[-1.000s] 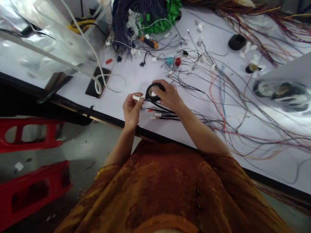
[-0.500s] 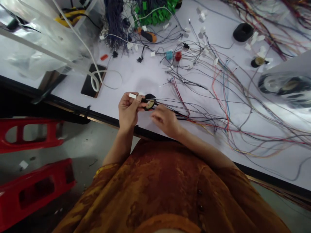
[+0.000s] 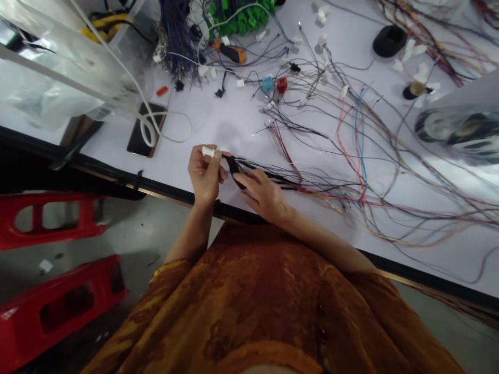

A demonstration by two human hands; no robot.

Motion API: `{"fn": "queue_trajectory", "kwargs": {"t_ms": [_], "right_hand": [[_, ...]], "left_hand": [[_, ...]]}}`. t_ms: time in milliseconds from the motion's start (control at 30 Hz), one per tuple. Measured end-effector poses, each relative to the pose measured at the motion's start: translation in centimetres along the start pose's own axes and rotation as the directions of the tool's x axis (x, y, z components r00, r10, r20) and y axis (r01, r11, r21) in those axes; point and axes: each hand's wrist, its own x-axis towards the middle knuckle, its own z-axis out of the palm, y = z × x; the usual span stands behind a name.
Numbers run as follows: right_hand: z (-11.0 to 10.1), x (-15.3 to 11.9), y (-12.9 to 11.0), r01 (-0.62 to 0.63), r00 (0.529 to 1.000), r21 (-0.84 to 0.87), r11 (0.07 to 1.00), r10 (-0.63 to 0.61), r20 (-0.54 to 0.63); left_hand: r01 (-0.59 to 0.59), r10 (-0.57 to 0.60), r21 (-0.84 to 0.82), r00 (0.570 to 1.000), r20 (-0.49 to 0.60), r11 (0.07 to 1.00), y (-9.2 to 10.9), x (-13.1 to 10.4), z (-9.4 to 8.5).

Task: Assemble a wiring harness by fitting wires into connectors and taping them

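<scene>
Near the table's front edge, my left hand [image 3: 206, 174] pinches a bundle of thin wires [image 3: 268, 175] just behind a white connector [image 3: 208, 151]. My right hand [image 3: 265, 196] is closed on a roll of black tape [image 3: 235, 171], just right of the left hand and against the wires. The tape's strip appears to run up to the bundle by my left fingertips. From there the wires, mostly black with some red and yellow, trail off to the right across the table.
A phone [image 3: 145, 132] with a white cable lies to the left. Behind are an orange-black tool [image 3: 233, 53], blue [image 3: 267, 84] and red connectors [image 3: 282, 84], and green connectors [image 3: 241, 18]. Black tape rolls [image 3: 390, 41] sit at right. Red stools [image 3: 58, 306] stand on the floor.
My right hand has moved left and up and now grips the tape roll, which before hung by the left fingers. The roll has turned edge-on. The left hand stays on the bundle.
</scene>
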Motion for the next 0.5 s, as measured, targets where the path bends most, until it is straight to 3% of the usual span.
{"fn": "queue_trajectory", "kwargs": {"t_ms": [33, 100, 133, 200, 233, 267, 333, 400, 433, 500], "right_hand": [[0.3, 0.2, 0.0, -0.028, 0.999, 0.015, 0.999, 0.029, -0.029], [0.6, 2.2, 0.2, -0.190, 0.972, 0.160, 0.969, 0.208, -0.106], [0.6, 3.6, 0.4, -0.299, 0.937, 0.266, 0.916, 0.335, -0.101], [0.2, 6.1, 0.7, -0.497, 0.834, 0.458, 0.737, 0.552, 0.017], [0.0, 6.6, 0.8, -0.553, 0.790, 0.510, 0.659, 0.609, 0.069], [-0.3, 6.6, 1.0, -0.561, 0.777, 0.522, 0.642, 0.627, 0.064], [-0.8, 4.8, 1.1, -0.483, 0.830, 0.452, 0.750, 0.557, -0.037], [-1.1, 1.9, 1.1, -0.333, 0.926, 0.274, 0.902, 0.368, -0.083], [-1.1, 0.6, 1.0, -0.252, 0.962, 0.189, 0.949, 0.266, -0.054], [-0.8, -0.7, 0.7, -0.148, 0.987, 0.126, 0.981, 0.154, -0.041]], "left_hand": [[-0.007, 0.007, -0.001, 1.000, 0.027, 1.000, 0.3, -0.1, 0.0], [-0.060, 0.058, 0.020, 0.994, 0.095, 0.998, 1.0, -0.4, 0.2], [-0.093, 0.087, 0.045, 0.987, 0.133, 0.995, 1.3, -0.6, 0.3], [-0.148, 0.131, 0.093, 0.977, 0.169, 0.985, 1.6, -0.8, 0.6], [-0.157, 0.140, 0.107, 0.978, 0.152, 0.982, 1.5, -0.8, 0.7], [-0.150, 0.138, 0.110, 0.984, 0.115, 0.982, 1.3, -0.7, 0.8], [-0.101, 0.100, 0.093, 0.995, 0.014, 0.991, 0.5, -0.2, 0.9], [-0.023, 0.025, 0.068, 0.999, -0.035, 0.997, -0.1, 0.3, 0.9], [0.010, -0.009, 0.053, 1.000, -0.029, 0.999, -0.2, 0.5, 0.9], [0.036, -0.037, 0.022, 0.999, 0.031, 0.999, 0.1, 0.5, 0.9]]}}
